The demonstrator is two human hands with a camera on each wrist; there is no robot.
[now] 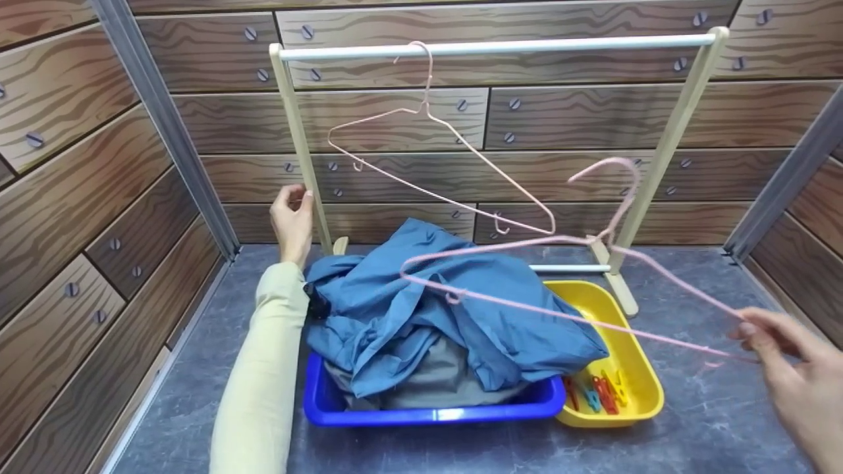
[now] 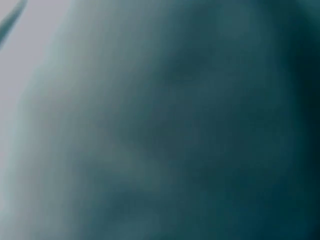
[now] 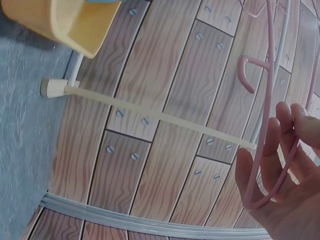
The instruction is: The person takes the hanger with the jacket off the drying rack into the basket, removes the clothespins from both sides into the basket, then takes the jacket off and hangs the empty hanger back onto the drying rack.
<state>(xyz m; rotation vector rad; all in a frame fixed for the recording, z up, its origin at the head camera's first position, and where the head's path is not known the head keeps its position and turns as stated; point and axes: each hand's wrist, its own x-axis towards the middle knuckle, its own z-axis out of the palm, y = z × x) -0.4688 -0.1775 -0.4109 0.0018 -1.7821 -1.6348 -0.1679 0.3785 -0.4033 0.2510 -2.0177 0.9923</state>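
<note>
My right hand (image 1: 800,375) pinches a pink clothes hanger (image 1: 520,304) near its right corner, between thumb and fingers. The hanger reaches leftward over the blue cloth, its hook pointing up. In the right wrist view the hanger's corner (image 3: 257,202) lies across the palm. My left hand (image 1: 292,220) is raised with loosely curled fingers beside the left post of the clothes rack (image 1: 299,125), thumb right at the post. A blue cloth garment (image 1: 421,276) lies crumpled in the blue basin (image 1: 435,416), over grey cloth (image 1: 438,375). Blurred cloth (image 2: 165,120) fills the left wrist view.
A second pink hanger (image 1: 487,158) hangs from the rack's white rail (image 1: 560,45). Behind the blue basin's right side stands a yellow tray (image 1: 649,388) with several coloured clothespins (image 1: 602,395). Wood-patterned walls (image 1: 217,118) enclose the grey floor (image 1: 744,434).
</note>
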